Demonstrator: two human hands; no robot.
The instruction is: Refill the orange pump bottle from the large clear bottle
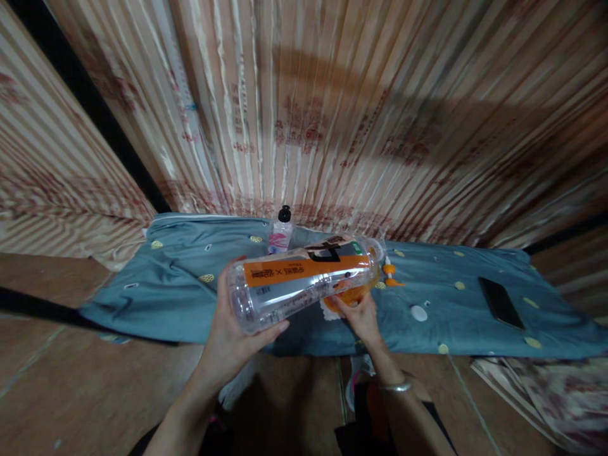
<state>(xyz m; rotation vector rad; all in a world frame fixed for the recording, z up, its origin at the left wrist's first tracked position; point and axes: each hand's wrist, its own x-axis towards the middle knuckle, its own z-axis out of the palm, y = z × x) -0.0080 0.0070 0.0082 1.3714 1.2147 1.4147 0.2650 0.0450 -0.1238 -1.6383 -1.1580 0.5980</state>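
Note:
My left hand [232, 329] is closed around the base end of a large clear plastic bottle [289, 294] with an orange and silver label. The bottle is tilted nearly level, its neck towards the right. Beneath that neck, my right hand [358, 313] grips an orange see-through bottle [349, 296], partly hidden by the large one. Whether liquid is flowing between them I cannot tell. Just right of the two bottles is an orange pump top [389, 272]. A round white cap [418, 313] lies farther right on the cloth.
A small clear bottle with a black cap [280, 235] stands behind the large bottle. A dark phone [501, 303] lies at the right on the teal cloth-covered surface [180, 304]. Pleated curtains [304, 114] hang behind, with black poles [95, 107] at the sides.

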